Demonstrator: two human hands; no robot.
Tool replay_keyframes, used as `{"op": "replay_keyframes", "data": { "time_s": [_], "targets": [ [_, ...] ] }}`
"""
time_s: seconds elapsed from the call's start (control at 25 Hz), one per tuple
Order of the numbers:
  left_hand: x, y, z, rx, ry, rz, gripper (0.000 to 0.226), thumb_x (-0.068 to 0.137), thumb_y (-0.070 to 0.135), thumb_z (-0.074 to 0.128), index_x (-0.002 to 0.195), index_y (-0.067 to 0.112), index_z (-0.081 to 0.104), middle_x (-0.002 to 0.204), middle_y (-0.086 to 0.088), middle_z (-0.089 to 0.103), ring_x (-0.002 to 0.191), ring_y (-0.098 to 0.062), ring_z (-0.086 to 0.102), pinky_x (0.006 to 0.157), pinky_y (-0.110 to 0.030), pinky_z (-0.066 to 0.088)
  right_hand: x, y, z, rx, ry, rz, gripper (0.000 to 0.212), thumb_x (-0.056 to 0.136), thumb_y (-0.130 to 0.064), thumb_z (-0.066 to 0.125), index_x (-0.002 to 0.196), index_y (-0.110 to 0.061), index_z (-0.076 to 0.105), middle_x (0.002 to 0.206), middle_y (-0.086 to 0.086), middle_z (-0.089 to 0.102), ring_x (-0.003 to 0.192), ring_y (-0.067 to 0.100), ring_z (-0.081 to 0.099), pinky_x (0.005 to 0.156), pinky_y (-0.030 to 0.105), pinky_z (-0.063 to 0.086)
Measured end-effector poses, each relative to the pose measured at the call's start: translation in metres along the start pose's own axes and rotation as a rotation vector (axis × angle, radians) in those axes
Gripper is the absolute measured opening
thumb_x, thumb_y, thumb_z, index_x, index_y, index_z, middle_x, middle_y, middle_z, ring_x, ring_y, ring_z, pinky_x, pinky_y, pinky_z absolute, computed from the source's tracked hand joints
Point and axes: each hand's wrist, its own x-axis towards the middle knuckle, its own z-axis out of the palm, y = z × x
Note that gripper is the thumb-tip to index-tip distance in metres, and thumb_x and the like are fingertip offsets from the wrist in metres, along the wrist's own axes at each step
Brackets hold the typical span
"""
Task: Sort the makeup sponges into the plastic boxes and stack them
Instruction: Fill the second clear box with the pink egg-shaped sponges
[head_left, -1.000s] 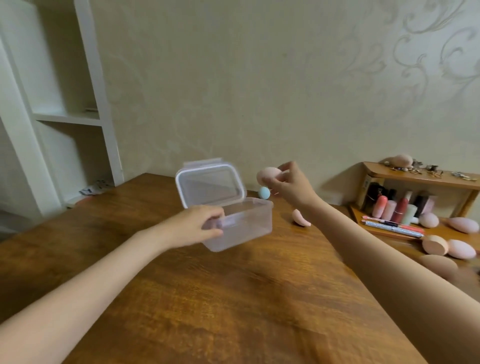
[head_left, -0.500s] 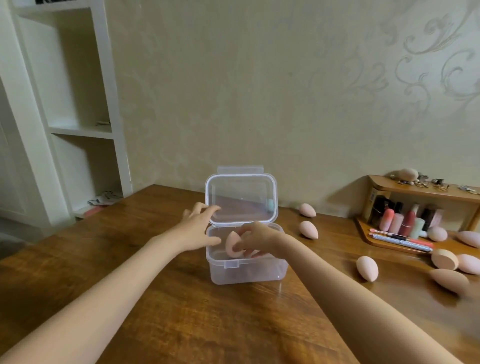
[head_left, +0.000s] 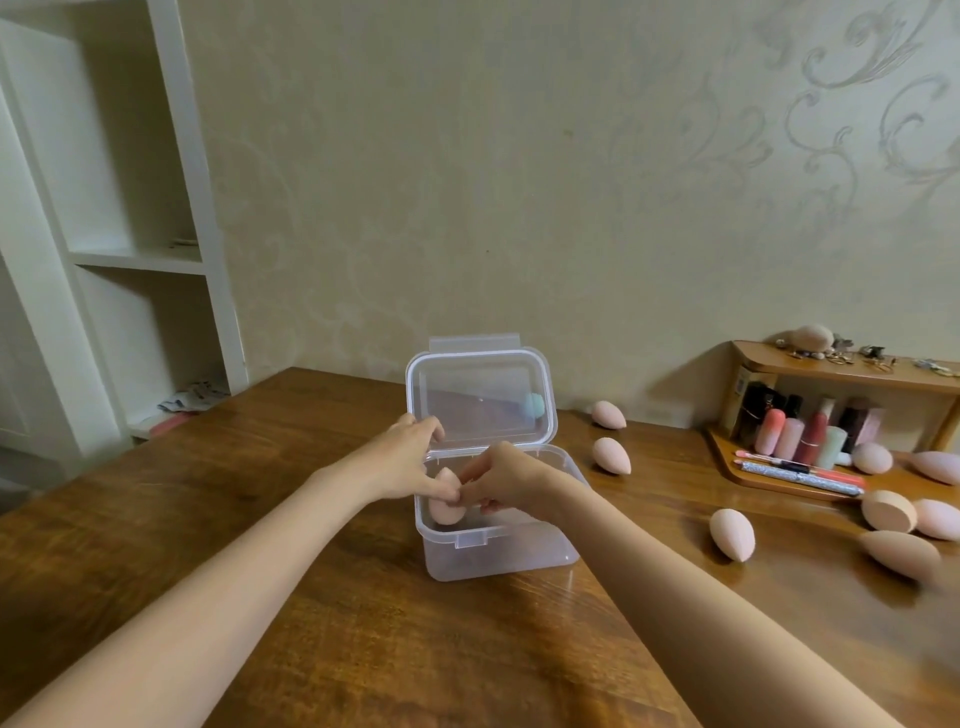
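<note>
Item: clear plastic box (head_left: 498, 551), lid up, on table (head_left: 260, 519). Pink sponge (head_left: 445, 500), moments ago above the rim, now inside; right hand (head_left: 501, 480) apparently still pinching it, left hand (head_left: 408, 457) steadying the lid. First sponge nearly placed.

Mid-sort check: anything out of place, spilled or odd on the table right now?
Nothing spilled or damaged. One oddity: a small blue sponge sits behind the open lid of the clear plastic box, apart from the pink ones. Loose pink sponges lie scattered on the table, still unsorted.
</note>
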Motion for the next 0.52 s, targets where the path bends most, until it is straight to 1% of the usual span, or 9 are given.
{"op": "replay_keyframes", "data": {
  "time_s": [0.08,0.16,0.2,0.24,0.32,0.4,0.44,0.48,0.52],
  "targets": [
    [0.0,0.0,-0.001,0.016,-0.024,0.003,0.056,0.076,0.038,0.073,0.122,0.022,0.046,0.122,-0.002,0.042,0.103,-0.016,0.05,0.087,-0.028,0.05,-0.005,0.0,-0.003,0.133,-0.095,-0.001,0.032,0.084,-0.005,0.063,0.116,-0.002,0.065,0.116,0.014,0.066,0.101,0.021,0.064,0.092,0.029,0.053],
    [0.004,0.003,-0.001,0.091,-0.039,-0.008,0.044,0.079,0.033,0.072,0.113,0.021,0.047,0.116,-0.002,0.042,0.098,-0.018,0.053,0.08,-0.028,0.049,-0.016,-0.001,-0.016,0.271,-0.188,-0.011,0.032,0.085,-0.002,0.061,0.117,-0.001,0.06,0.109,0.014,0.068,0.094,0.018,0.066,0.085,0.025,0.055],
    [0.006,0.004,-0.001,0.125,-0.034,-0.022,0.039,0.08,0.03,0.071,0.109,0.02,0.046,0.113,-0.003,0.042,0.095,-0.019,0.054,0.076,-0.027,0.048,-0.022,0.0,-0.028,0.306,-0.186,-0.025,0.03,0.086,-0.001,0.06,0.116,-0.003,0.059,0.102,0.013,0.07,0.086,0.016,0.068,0.079,0.023,0.056],
    [0.009,0.005,-0.001,0.143,-0.025,-0.04,0.035,0.081,0.027,0.07,0.105,0.02,0.045,0.111,-0.003,0.043,0.092,-0.02,0.054,0.072,-0.026,0.046,-0.027,0.0,-0.042,0.328,-0.135,-0.036,0.026,0.087,0.0,0.058,0.112,-0.005,0.058,0.094,0.012,0.072,0.078,0.014,0.069,0.073,0.021,0.056],
    [0.015,0.008,-0.001,0.158,-0.006,-0.07,0.032,0.082,0.023,0.069,0.099,0.019,0.043,0.109,-0.005,0.044,0.087,-0.02,0.053,0.067,-0.025,0.043,-0.025,0.007,-0.077,0.351,0.099,-0.03,0.022,0.088,0.004,0.05,0.107,-0.003,0.059,0.08,0.01,0.071,0.065,0.015,0.067,0.063,0.022,0.056],
    [0.02,0.01,0.001,0.186,0.01,-0.081,0.032,0.083,0.021,0.068,0.097,0.017,0.04,0.109,-0.007,0.044,0.083,-0.02,0.051,0.065,-0.026,0.042,-0.008,0.02,-0.105,0.217,0.323,0.067,0.028,0.089,0.007,0.044,0.112,0.003,0.06,0.075,0.01,0.066,0.062,0.017,0.062,0.063,0.026,0.053],
    [0.022,0.012,0.002,0.206,0.021,-0.084,0.032,0.083,0.02,0.068,0.099,0.016,0.04,0.11,-0.008,0.044,0.082,-0.02,0.051,0.065,-0.027,0.042,0.001,0.026,-0.113,0.043,0.363,0.133,0.034,0.089,0.007,0.044,0.119,0.0,0.058,0.075,0.009,0.063,0.065,0.019,0.06,0.064,0.027,0.053],
    [0.024,0.014,0.003,0.234,0.033,-0.087,0.032,0.084,0.019,0.067,0.102,0.015,0.041,0.112,-0.01,0.043,0.082,-0.022,0.051,0.065,-0.027,0.043,0.012,0.032,-0.117,-0.136,0.345,0.185,0.041,0.089,0.006,0.043,0.127,-0.007,0.054,0.082,0.009,0.062,0.072,0.021,0.06,0.066,0.028,0.054],
    [0.027,0.015,0.005,0.266,0.042,-0.092,0.034,0.085,0.018,0.067,0.107,0.014,0.041,0.114,-0.011,0.042,0.084,-0.023,0.052,0.066,-0.028,0.044,0.024,0.035,-0.117,-0.277,0.288,0.198,0.048,0.089,0.004,0.042,0.134,-0.014,0.049,0.096,0.01,0.062,0.085,0.025,0.061,0.071,0.032,0.055]
  ]
}}
